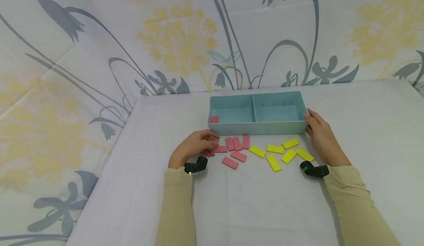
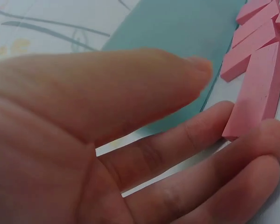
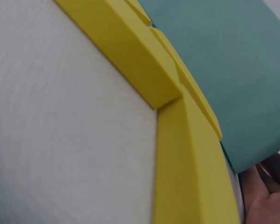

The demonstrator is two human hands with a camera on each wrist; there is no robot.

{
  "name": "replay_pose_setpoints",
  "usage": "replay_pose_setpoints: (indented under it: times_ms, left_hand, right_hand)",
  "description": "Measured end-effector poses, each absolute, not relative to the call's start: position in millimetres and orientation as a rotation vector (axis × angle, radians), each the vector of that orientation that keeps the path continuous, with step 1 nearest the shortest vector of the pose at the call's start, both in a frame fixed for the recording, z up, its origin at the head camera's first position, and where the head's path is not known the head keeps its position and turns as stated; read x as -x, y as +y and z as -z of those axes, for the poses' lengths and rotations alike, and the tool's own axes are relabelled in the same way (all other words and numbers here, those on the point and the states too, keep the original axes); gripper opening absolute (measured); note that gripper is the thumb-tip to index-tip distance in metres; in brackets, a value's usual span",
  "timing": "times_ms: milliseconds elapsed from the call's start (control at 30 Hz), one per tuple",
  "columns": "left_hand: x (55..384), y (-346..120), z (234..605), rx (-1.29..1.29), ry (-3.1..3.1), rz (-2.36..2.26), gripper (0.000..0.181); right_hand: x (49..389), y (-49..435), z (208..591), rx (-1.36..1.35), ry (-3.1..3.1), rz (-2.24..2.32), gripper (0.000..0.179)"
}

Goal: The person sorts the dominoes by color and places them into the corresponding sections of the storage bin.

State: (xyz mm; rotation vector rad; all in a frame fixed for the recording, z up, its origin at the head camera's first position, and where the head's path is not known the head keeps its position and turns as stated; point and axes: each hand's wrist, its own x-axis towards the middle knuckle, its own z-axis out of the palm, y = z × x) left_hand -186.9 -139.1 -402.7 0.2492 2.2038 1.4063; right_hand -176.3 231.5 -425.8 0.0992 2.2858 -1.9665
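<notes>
A blue-green two-compartment box [image 1: 261, 129] stands on the white-covered table. My right hand [image 1: 324, 141] grips its right end, thumb at the rim; in the right wrist view only part of that hand [image 3: 268, 198] shows at the lower right. My left hand [image 1: 198, 144] is by the box's front left corner. Its fingertips touch the near end of a pink block [image 2: 254, 91], while the thumb stays apart from it. One pink block [image 1: 215, 119] sits in the left compartment, at its front left corner.
Several pink blocks [image 1: 238, 156] lie before the box's left half. Several yellow blocks [image 1: 274, 163] are scattered before its right half, near my right wrist. A flower-patterned cloth [image 1: 198, 36] hangs behind the table.
</notes>
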Motion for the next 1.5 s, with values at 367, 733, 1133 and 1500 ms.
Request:
replay_pose_setpoints:
  times_ms: [367, 733, 1133, 1500]
  left_hand:
    - [184.4, -121.2, 393.5, -0.335, 2.434, -0.961, 0.030]
    - [179.1, -107.7, 383.0, -0.303, 2.607, -0.637, 0.025]
    - [185.8, -113.9, 391.9, -0.289, 2.611, -0.718, 0.017]
    - [187.5, -114.7, 394.6, -0.293, 2.557, -0.781, 0.025]
  right_hand:
    - [175.7, 232.3, 426.2, -0.102, 2.282, 1.966, 0.074]
    - [176.3, 231.3, 425.9, -0.102, 2.290, 1.959, 0.073]
    - [176.5, 231.6, 425.0, -0.078, 2.301, 1.964, 0.072]
    - [176.3, 231.9, 426.4, -0.082, 2.300, 1.964, 0.072]
